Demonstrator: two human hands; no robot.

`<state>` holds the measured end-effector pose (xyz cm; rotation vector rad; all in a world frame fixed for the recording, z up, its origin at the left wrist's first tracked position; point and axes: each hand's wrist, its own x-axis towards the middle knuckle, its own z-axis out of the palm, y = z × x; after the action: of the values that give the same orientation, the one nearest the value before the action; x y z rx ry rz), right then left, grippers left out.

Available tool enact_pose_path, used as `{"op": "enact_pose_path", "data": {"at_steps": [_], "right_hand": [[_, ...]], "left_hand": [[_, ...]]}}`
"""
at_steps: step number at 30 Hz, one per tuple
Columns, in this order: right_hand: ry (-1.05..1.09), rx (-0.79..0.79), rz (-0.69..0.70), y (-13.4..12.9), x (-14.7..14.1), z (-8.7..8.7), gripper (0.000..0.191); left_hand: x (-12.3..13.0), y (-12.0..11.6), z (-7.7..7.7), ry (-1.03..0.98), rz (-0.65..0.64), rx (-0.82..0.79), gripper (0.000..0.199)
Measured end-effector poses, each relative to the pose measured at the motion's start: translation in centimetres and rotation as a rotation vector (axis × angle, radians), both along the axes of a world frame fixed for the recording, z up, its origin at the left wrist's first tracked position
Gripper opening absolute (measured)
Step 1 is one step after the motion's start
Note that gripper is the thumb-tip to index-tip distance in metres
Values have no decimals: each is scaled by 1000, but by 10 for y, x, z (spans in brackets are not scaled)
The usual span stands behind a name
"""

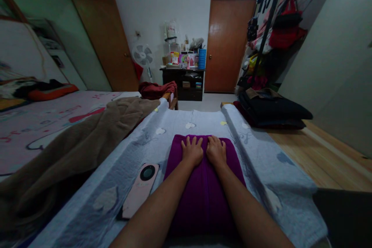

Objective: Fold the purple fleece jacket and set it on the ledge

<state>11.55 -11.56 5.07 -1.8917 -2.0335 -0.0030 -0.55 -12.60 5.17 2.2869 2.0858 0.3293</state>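
Left hand (192, 152) and right hand (216, 152) rest on a purple cloth (207, 201) near its far edge; a phone (140, 193) lies on the sheet (200, 118).

Two bare forearms (164, 201), narrow wrists (188, 161), bare fingers (194, 142)

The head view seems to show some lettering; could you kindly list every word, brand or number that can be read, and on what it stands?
No text can be quoted reliably.
Pink bed cover: large letters, too blurred.
Pale blue cloth: script-like marks, unreadable.
Packets on the dark cabinet: too small.
Pink phone: none legible.
Purple cloth: none seen.
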Motion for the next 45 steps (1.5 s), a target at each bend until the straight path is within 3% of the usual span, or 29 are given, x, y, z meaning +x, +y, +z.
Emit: {"op": "enact_pose_path", "data": {"at_steps": [6,11,15,28,34,38,41,43,45], "right_hand": [[-35,15,0,-1,0,6,39],[-80,-109,89,5,5,13,41],[-74,-199,127,12,10,15,44],[-21,-335,-112,18,22,15,61],[103,-399,-239,17,34,13,82],[114,-310,-297,12,32,11,86],[54,-83,-289,5,26,14,69],[35,76,-185,1,21,18,52],[29,118,-21,-2,17,21,42]], "left_hand": [[-2,-6,-6,49,-34,113,50],[-3,-3,-3,29,-192,121,47],[-3,-3,-3,23,-175,86,50],[-1,-4,-4,-8,-102,51,54],[1,-4,-3,-25,-85,41,55],[1,-5,-2,-21,-89,59,55],[1,-5,-2,-20,-82,62,55],[1,-6,-3,-19,-80,62,55],[1,-6,-3,-19,-85,68,55]]}}
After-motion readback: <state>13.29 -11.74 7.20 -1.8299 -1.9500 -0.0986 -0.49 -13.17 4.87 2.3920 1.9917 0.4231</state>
